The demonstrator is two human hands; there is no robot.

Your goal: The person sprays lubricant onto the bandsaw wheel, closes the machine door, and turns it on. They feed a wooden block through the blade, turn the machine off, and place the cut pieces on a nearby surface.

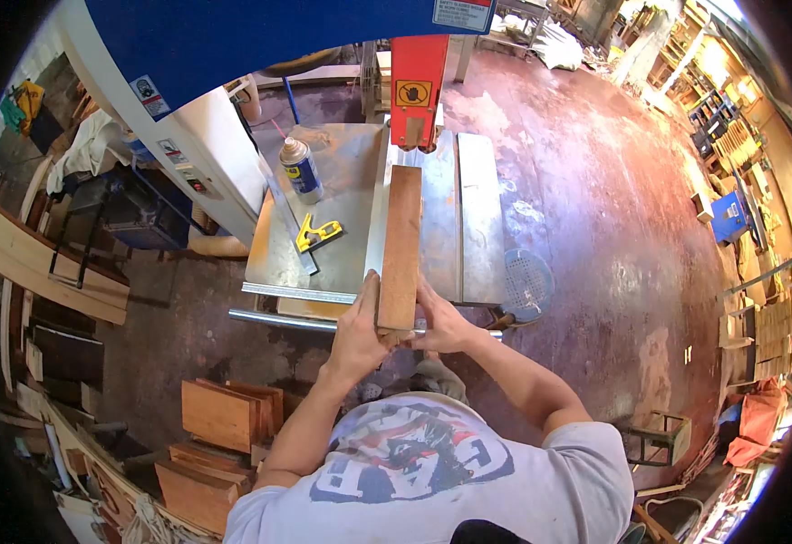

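A reddish-brown wooden block (401, 245) stands over the metal saw table (342, 181), its far end close to the red blade guard (416, 82). My left hand (360, 322) grips the near end of the block from the left side. From the right side, my right hand (439, 322) holds the same end, its fingers reaching toward the block's underside. Left of the block, a yellow combination square (318, 234) lies on the table beside a blue and yellow spray can (301, 170). The blade is hidden behind the guard and block.
The blue and white machine body (224, 154) rises at the left. Stacked boards (219, 415) sit on the floor at lower left. A blue round basket (528, 285) is right of the table. A small stool (661, 437) stands at lower right.
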